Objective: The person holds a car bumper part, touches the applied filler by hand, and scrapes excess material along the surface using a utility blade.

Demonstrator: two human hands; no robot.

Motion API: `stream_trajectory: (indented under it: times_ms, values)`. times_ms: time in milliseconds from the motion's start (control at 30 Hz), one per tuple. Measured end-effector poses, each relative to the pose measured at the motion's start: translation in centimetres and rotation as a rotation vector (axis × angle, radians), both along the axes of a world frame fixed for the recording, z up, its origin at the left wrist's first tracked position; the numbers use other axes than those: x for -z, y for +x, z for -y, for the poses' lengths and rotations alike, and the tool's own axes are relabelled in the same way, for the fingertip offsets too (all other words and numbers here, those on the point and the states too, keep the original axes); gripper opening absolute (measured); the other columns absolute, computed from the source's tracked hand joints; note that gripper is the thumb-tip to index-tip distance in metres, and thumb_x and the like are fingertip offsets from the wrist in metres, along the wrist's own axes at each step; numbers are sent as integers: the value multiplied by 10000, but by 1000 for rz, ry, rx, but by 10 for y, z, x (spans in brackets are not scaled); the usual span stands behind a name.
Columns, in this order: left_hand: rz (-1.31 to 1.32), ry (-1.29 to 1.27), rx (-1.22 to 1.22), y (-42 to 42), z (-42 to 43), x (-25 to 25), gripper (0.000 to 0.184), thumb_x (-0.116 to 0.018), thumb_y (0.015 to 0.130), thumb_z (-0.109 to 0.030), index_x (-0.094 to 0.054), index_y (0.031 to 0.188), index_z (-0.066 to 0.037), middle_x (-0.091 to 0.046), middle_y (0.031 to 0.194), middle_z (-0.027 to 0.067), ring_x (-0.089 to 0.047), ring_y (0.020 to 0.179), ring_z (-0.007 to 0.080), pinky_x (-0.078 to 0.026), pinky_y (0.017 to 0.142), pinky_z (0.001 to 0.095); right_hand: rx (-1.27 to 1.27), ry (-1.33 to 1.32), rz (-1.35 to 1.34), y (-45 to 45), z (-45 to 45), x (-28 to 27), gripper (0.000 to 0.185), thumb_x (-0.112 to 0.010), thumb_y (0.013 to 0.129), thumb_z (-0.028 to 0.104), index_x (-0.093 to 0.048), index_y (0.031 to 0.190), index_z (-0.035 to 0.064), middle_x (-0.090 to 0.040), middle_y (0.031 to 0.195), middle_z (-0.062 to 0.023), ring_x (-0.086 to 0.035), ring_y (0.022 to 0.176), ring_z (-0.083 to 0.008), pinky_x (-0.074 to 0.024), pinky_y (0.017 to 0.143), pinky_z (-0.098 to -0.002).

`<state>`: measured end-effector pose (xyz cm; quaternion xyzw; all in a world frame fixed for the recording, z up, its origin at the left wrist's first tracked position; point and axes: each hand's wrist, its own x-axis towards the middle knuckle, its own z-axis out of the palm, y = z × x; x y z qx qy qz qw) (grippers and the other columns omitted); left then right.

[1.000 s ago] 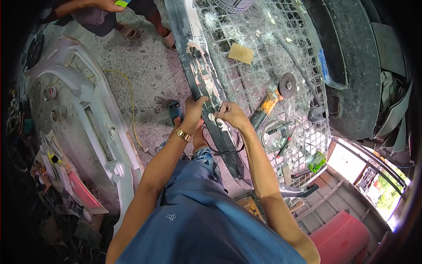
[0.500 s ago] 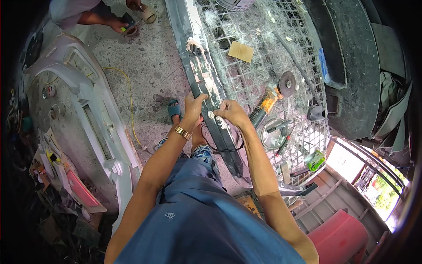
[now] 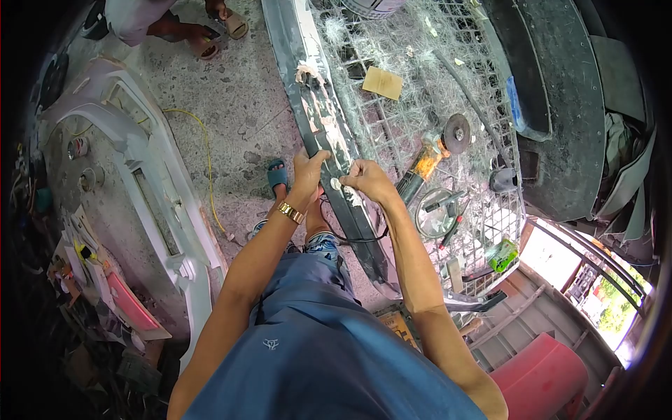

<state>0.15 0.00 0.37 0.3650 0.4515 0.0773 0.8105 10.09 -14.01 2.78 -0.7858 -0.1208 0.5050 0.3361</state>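
A long dark bumper (image 3: 297, 84) with pale filler patches runs from the top centre down to the lower right, along the near side of a wire-mesh table. My left hand (image 3: 308, 171), with a gold watch at the wrist, grips its left edge, thumb on top. My right hand (image 3: 367, 180) is closed at the right part of the bumper, fingertips pinched together beside a pale round spot (image 3: 336, 184). Whether something small is between those fingertips is too small to tell. Filler patches (image 3: 329, 126) lie just above both hands.
On the mesh table (image 3: 490, 231) lie an angle grinder (image 3: 427, 164), a tan sheet (image 3: 383, 83), a round dish (image 3: 435, 213) and a green packet (image 3: 502, 255). A grey bumper (image 3: 154, 189) stands at left near a yellow cord (image 3: 210, 161). Another person (image 3: 175, 28) is low at the top left.
The other person has lowered toward the floor and moved left, a hand now near the sandals. My hands have hardly moved on the bumper.
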Motion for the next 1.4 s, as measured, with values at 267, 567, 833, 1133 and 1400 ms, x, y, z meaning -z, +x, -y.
stream_trajectory:
  times_ms: [267,567,833,1133,1400]
  values:
    - [18,-31,-16,1,-1,-7,210,-655,810,-83,-590,998,-17,-623,942,31,-574,878,127,-438,832,289,2,13,13,0,2,5,304,-813,715,207,-560,685,40,-547,608,-43,-517,588,-151,-426,564,-330]
    - [7,-33,-11,1,-1,-7,237,-657,805,-76,-592,1023,-10,-632,969,39,-581,891,138,-440,845,291,-3,-1,10,0,1,4,302,-809,719,221,-570,691,40,-566,619,-54,-533,594,-164,-434,577,-335]
    - [10,-11,1,0,0,2,242,-656,807,-71,-592,1033,-13,-633,975,32,-574,910,134,-426,864,297,-18,36,20,1,1,1,294,-809,751,169,-539,697,66,-521,625,19,-466,574,-81,-376,512,-258]
    - [23,2,-31,2,2,-5,233,-641,802,-62,-606,1025,-3,-635,937,32,-578,845,132,-445,787,286,-3,5,13,0,2,4,316,-813,720,223,-560,689,36,-554,617,-57,-525,597,-160,-427,576,-340]
    - [30,-13,4,-1,0,5,240,-629,817,-53,-601,1053,-21,-628,971,25,-565,904,132,-429,846,291,-12,21,28,0,1,3,309,-810,742,184,-539,679,51,-519,611,-13,-480,584,-117,-393,540,-304]
